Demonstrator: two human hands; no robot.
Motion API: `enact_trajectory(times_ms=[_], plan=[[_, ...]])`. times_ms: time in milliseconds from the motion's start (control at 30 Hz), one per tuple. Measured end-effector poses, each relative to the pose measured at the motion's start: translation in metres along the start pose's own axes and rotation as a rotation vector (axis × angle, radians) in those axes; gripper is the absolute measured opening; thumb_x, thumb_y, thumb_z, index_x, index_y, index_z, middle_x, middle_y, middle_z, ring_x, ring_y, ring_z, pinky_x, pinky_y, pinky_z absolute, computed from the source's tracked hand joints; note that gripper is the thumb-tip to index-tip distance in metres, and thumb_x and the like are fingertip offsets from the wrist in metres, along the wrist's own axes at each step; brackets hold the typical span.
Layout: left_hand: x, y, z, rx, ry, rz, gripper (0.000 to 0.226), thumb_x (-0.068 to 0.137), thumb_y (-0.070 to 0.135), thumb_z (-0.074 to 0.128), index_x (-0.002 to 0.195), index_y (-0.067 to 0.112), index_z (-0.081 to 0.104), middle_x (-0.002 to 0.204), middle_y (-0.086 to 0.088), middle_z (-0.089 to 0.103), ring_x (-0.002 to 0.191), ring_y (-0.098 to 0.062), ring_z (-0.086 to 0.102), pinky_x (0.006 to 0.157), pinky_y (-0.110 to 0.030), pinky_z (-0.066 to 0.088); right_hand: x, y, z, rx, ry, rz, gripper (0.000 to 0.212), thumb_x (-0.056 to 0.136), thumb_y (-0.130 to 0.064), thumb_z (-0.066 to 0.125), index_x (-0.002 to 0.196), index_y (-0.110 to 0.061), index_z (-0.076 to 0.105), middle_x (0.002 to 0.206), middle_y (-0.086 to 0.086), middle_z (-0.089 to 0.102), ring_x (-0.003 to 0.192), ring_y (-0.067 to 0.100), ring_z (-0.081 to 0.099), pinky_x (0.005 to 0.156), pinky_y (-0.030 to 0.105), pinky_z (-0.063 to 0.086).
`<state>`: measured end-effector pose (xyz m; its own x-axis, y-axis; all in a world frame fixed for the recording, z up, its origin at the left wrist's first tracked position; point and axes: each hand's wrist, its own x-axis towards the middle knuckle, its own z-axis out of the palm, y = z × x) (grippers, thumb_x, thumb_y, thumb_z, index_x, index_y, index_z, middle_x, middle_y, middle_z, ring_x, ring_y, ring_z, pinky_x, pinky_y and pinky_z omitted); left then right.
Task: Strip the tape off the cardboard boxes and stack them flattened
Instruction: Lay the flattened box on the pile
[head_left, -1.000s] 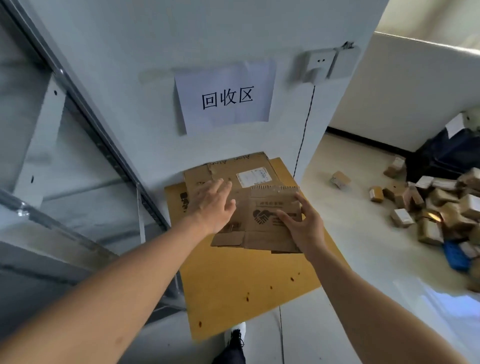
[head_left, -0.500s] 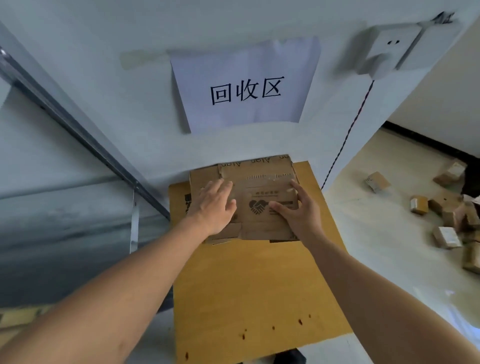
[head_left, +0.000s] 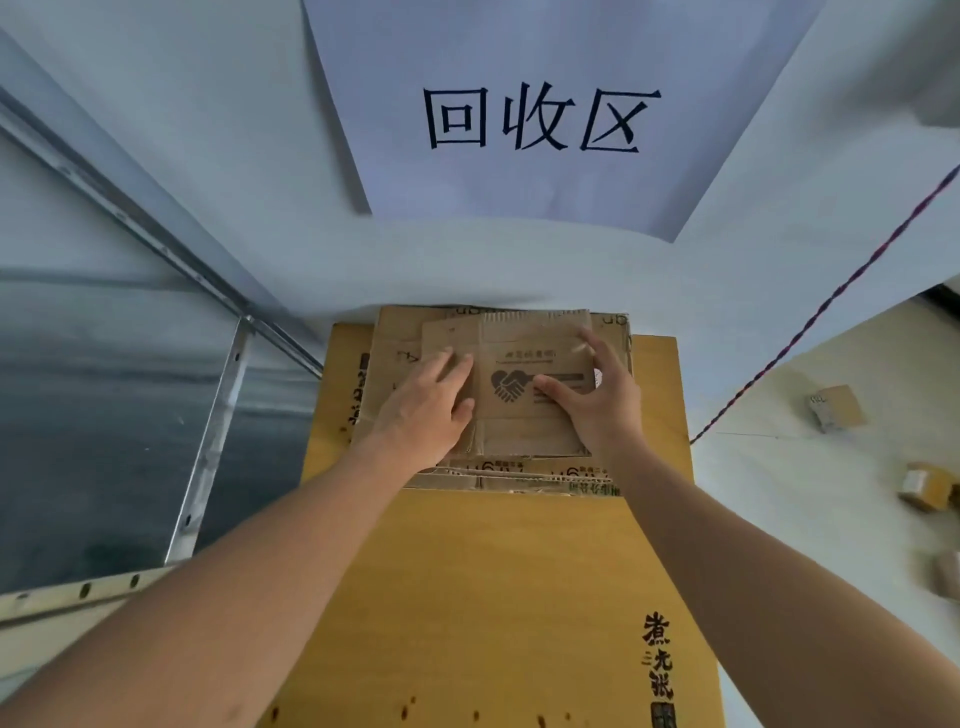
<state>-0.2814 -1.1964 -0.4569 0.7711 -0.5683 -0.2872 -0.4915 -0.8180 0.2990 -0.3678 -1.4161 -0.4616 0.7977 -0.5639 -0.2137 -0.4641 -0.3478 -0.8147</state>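
The small flattened brown cardboard box printed with a heart-shaped handshake logo (head_left: 524, 387) lies on top of a stack of larger flattened brown cardboard pieces (head_left: 400, 343), which rests on a big yellow-orange cardboard sheet with black printed characters (head_left: 498, 587) pushed against the white wall under a white paper sign with three black characters (head_left: 540, 119). The left hand (head_left: 426, 410) presses flat on the box's left part with fingers straight and together, gripping nothing. The right hand (head_left: 597, 395) rests on its right part with fingers spread and extended, thumb pointing toward the logo, also holding nothing.
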Motion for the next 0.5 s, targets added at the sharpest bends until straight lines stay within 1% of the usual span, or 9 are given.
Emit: enact_trajectory(times_ms=[67,100,133,200,267,300,367,433,500], plan=[[0.003,0.004,0.005,-0.024,-0.012,-0.009,0.065,0.106,0.042,0.046,0.164,0.033,0.019,0.171,-0.004,0.015,0.156,-0.03,0.022,0.119,-0.044,0.029,0.003,0.005,-0.001,-0.066,0.017,-0.03,0.083,0.069,-0.067,0.084,0.139,-0.058,0.041,0.111,-0.04,0.052,0.1,-0.016,0.055,0.075,0.016,0.046],[0.005,0.007,0.007,-0.03,-0.016,-0.012,0.064,0.106,0.04,0.047,0.163,0.038,0.018,0.172,-0.005,0.014,0.156,-0.032,0.022,0.118,-0.046,0.034,0.005,0.007,0.0,-0.116,0.025,-0.053,0.082,0.071,-0.067,0.082,0.141,-0.053,0.041,0.115,-0.036,0.053,0.104,-0.007,0.056,0.081,0.022,0.047],[0.008,0.009,0.009,-0.035,-0.019,-0.015,0.064,0.106,0.038,0.049,0.162,0.043,0.017,0.172,-0.007,0.013,0.156,-0.032,0.021,0.117,-0.047,0.036,0.008,0.01,0.002,-0.172,0.027,-0.071,0.082,0.074,-0.067,0.08,0.143,-0.046,0.04,0.122,-0.028,0.056,0.11,0.004,0.058,0.085,0.028,0.048],[0.014,0.012,0.012,-0.029,-0.024,-0.018,0.065,0.107,0.034,0.05,0.161,0.046,0.017,0.172,-0.009,0.008,0.157,-0.032,0.014,0.118,-0.047,0.034,0.012,0.011,0.004,-0.29,0.006,-0.071,0.082,0.079,-0.065,0.076,0.146,-0.038,0.038,0.134,-0.008,0.057,0.122,0.019,0.054,0.095,0.036,0.048],[0.022,0.014,0.015,-0.004,-0.045,-0.021,0.064,0.106,0.031,0.051,0.161,0.045,0.019,0.173,-0.009,0.002,0.159,-0.031,0.006,0.12,-0.045,0.029,0.017,0.006,0.006,-0.476,-0.036,-0.069,0.081,0.083,-0.061,0.074,0.149,-0.035,0.036,0.144,0.005,0.048,0.131,0.029,0.046,0.109,0.044,0.043],[0.026,0.015,0.017,0.009,-0.061,-0.025,0.064,0.106,0.03,0.051,0.161,0.044,0.019,0.173,-0.008,-0.002,0.159,-0.031,0.003,0.121,-0.044,0.025,0.017,0.003,0.007,-0.574,-0.06,-0.091,0.078,0.084,-0.058,0.075,0.15,-0.037,0.037,0.15,0.008,0.04,0.136,0.032,0.041,0.114,0.047,0.039],[0.032,0.017,0.02,0.028,-0.094,-0.04,0.064,0.107,0.029,0.049,0.161,0.044,0.018,0.172,-0.007,-0.007,0.159,-0.031,-0.001,0.122,-0.046,0.018,0.016,-0.002,0.01,-0.678,-0.132,-0.195,0.068,0.089,-0.046,0.074,0.149,-0.038,0.043,0.157,0.006,0.03,0.141,0.033,0.036,0.116,0.047,0.035],[0.038,0.016,0.019,0.044,-0.114,-0.036,0.064,0.107,0.029,0.048,0.16,0.045,0.016,0.172,-0.005,-0.009,0.158,-0.03,-0.004,0.123,-0.047,0.015,0.016,-0.006,0.015,-0.71,-0.246,-0.293,0.057,0.095,-0.029,0.072,0.147,-0.035,0.049,0.158,0.004,0.033,0.142,0.031,0.038,0.115,0.048,0.041],[0.044,0.011,0.017,0.078,-0.114,-0.011,0.065,0.107,0.03,0.05,0.16,0.046,0.016,0.172,-0.004,-0.01,0.158,-0.029,-0.004,0.122,-0.043,0.009,0.017,-0.01,0.02,-0.717,-0.333,-0.283,0.054,0.096,-0.022,0.07,0.145,-0.037,0.053,0.161,0.005,0.033,0.148,0.033,0.033,0.114,0.055,0.042]])
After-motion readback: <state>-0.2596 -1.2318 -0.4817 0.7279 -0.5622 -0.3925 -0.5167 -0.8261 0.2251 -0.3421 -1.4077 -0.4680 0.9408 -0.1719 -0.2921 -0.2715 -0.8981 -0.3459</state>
